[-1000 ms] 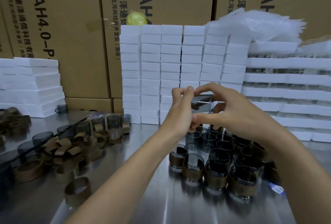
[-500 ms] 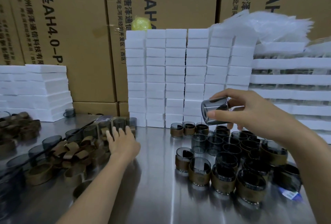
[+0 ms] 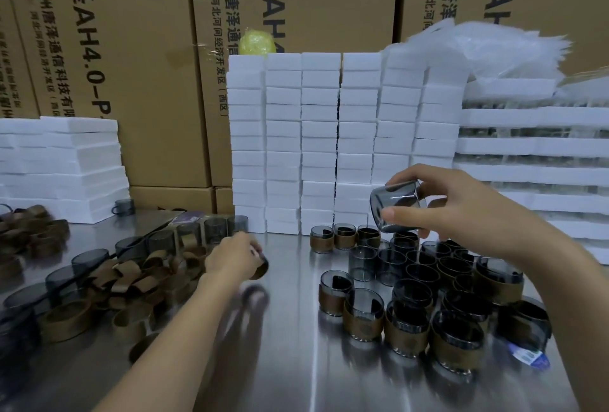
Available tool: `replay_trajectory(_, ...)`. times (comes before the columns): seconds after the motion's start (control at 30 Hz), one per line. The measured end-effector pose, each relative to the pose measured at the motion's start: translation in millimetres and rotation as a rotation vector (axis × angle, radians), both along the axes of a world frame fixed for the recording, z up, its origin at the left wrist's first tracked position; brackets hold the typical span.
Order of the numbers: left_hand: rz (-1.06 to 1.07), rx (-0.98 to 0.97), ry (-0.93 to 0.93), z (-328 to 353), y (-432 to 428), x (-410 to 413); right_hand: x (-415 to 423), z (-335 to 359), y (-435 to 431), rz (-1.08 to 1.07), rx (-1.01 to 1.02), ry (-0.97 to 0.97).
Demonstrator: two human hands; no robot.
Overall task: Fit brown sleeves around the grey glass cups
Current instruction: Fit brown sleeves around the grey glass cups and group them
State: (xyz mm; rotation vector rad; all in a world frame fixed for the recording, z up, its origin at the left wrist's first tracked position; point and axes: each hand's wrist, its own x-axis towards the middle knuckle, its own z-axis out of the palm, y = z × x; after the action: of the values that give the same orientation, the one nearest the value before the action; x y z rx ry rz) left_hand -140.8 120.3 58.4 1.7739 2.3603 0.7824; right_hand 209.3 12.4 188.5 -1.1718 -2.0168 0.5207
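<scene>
since half a second ago the left grip (image 3: 230,256) has come off the sleeve pile (image 3: 131,283) at the lower left and is heading toward the middle of the frame. it is closed round one brown sleeve (image 3: 262,268), though motion blurs it. the right grip (image 3: 461,214) stays clamped on a bare grey glass cup (image 3: 395,205), tilted at centre right above the sleeved cups (image 3: 408,329) on the desk (image 3: 290,362). sleeve and cup are well apart, so the fitting likely comes next.

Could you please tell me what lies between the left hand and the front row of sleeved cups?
In the head view, only bare steel table lies between the left hand, holding a brown sleeve, and the sleeved cups.
</scene>
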Motion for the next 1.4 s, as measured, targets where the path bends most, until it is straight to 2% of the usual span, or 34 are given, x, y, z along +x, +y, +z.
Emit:
replay_trajectory(0.2, -0.536, 0.013, -0.661, 61.5, -24.7, 48.3, 2.1, -7.1, 9.6, -0.060, 0.052, 0.024)
replay_trajectory(0.37, -0.842, 0.010, -0.899, 91.4, -51.5, 78.4, -2.0, -7.7, 11.1, -0.054, 0.171, 0.026)
replay_trajectory(0.47, -0.876, 0.085, -0.810, 99.3, -63.0, 88.5, -3.5, -7.8, 12.1, -0.078, 0.222, 0.041)
replay_trajectory(0.6, -0.839, 0.187, -0.712, 105.4, -72.4, 95.6, -4.3, -6.0, 8.3, -0.046, 0.250, -0.045)
replay_trajectory(0.8, -0.873, 0.214, -0.767, 106.3, -75.3, 101.4, -15.5, -12.5, 12.2, 0.013, 0.274, -0.135)
replay_trajectory(1.0, -0.885, 0.252, -0.854, 105.7, -77.4, 108.4, -25.8, -19.6, 14.7, -0.090, 0.462, -0.108)
replay_trajectory(1.2, -0.880, 0.246, -0.930, 102.4, -79.5, 112.9, -28.4, -17.6, 9.7, -0.118, 0.540, 0.069)
replay_trajectory(1.4, -0.779, 0.373, -0.936, 109.8, -89.2, 124.0, -41.9, -20.9, 3.5, -0.034, 0.510, 0.247)
